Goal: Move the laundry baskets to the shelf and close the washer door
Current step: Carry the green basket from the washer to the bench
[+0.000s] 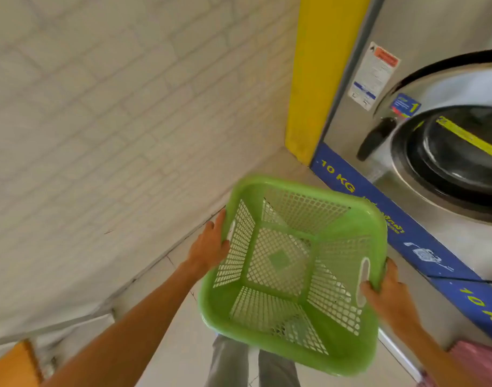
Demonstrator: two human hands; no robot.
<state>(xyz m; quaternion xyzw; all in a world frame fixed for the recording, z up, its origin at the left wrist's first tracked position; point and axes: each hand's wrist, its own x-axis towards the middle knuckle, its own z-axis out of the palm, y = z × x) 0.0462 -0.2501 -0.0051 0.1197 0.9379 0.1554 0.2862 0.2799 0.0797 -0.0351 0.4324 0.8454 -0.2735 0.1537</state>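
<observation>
A green plastic laundry basket [292, 272] with mesh walls hangs in front of me, empty, held off the floor. My left hand [211, 247] grips its left rim at the handle slot. My right hand [387, 291] grips the right rim, with the thumb through the white handle slot. At the right stands a steel washer [351, 88]. Its round glass door [451, 157] stands swung open, with a black handle on its left side.
A white brick-pattern wall [113, 121] fills the left. A yellow post [320, 74] stands beside the washer, whose base carries a blue "10 KG" strip [379, 216]. Something pink [479, 364] lies at the bottom right; an orange surface [10, 367] shows at the bottom left.
</observation>
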